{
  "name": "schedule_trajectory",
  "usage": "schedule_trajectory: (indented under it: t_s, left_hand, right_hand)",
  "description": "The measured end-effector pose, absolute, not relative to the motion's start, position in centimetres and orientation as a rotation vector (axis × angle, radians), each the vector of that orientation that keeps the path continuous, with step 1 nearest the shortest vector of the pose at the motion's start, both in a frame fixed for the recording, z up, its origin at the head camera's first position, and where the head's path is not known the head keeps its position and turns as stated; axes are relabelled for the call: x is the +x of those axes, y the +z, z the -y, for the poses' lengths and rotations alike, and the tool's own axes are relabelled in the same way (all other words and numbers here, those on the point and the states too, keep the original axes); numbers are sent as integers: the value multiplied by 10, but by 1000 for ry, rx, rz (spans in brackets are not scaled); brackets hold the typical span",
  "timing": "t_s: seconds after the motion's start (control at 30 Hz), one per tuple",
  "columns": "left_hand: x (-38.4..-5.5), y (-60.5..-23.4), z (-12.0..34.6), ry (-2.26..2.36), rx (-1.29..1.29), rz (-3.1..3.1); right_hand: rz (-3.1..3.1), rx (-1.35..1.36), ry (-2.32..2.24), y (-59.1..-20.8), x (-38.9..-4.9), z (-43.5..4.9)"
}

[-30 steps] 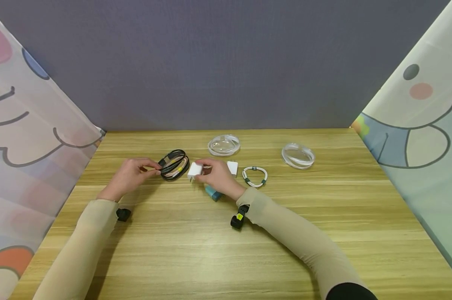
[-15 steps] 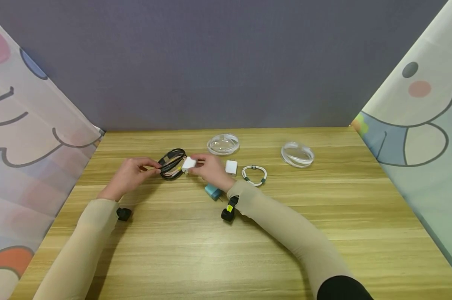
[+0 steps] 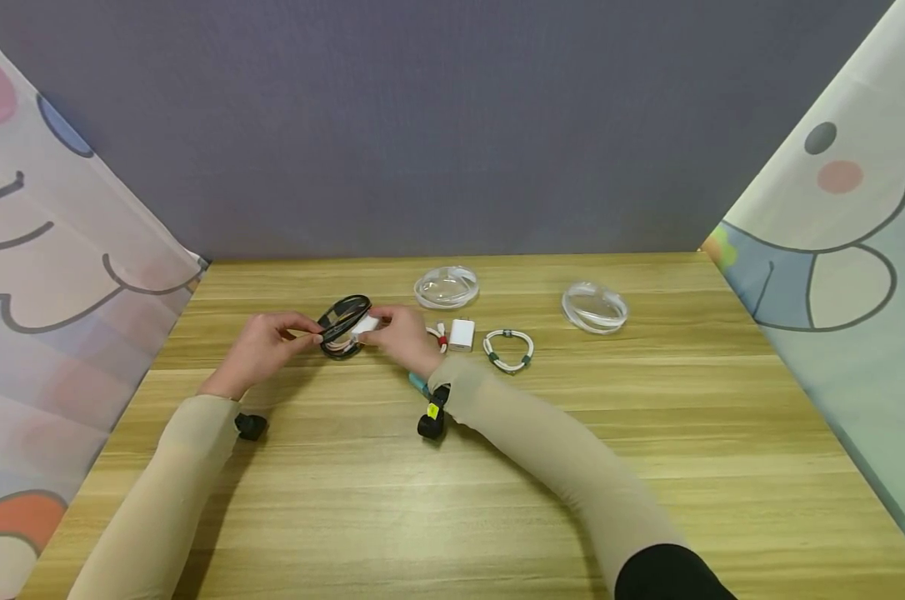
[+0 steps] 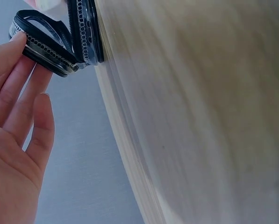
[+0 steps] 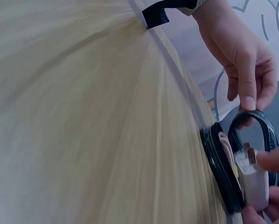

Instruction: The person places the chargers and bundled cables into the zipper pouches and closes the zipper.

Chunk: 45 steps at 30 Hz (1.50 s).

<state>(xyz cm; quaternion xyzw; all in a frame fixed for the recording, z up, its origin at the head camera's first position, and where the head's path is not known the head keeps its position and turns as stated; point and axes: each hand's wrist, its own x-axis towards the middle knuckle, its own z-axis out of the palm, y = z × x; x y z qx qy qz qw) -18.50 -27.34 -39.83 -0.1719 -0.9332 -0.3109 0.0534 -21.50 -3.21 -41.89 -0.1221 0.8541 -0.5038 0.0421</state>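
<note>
A small round zippered case [image 3: 337, 312] with black trim stands unzipped at the left of the table, its lid raised. My left hand [image 3: 261, 350] pinches the lid [image 4: 46, 44] by its edge between thumb and fingers. Inside the case lies a coiled pinkish cable [image 5: 225, 145]. With thumb and fingers, my right hand [image 3: 405, 337] grips a white charger plug [image 5: 253, 186] at the mouth of the case, between lid and base. Metal prongs [image 5: 250, 151] stick out of the plug.
Two clear round cases with white edges [image 3: 447, 288] lie toward the back. Near the right hand are another white charger plug [image 3: 462, 335], a white cable with a red tie [image 3: 442, 340] and a blue-green charger plug [image 3: 417, 382]. A coiled white cable [image 3: 529, 346] has green ties.
My right hand has carried the white charger plug left to the black-trimmed case. The red-tied cable has come into view behind it. My left hand stays at the lid.
</note>
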Motion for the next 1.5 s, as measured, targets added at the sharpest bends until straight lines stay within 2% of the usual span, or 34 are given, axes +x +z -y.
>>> schedule_trajectory:
  t_s: [0.4, 0.7, 1.5]
  left_hand:
    - [-185, -399, 272, -973, -485, 2829]
    - [-184, -399, 273, -977, -522, 2806]
    - [-186, -397, 272, -950, -599, 2808]
  right_hand:
    - [-2609, -174, -1664, -419, -210, 52]
    - [-2499, -167, -1774, -420, -208, 45]
    - [-2634, -82, -1626, -415, -223, 50]
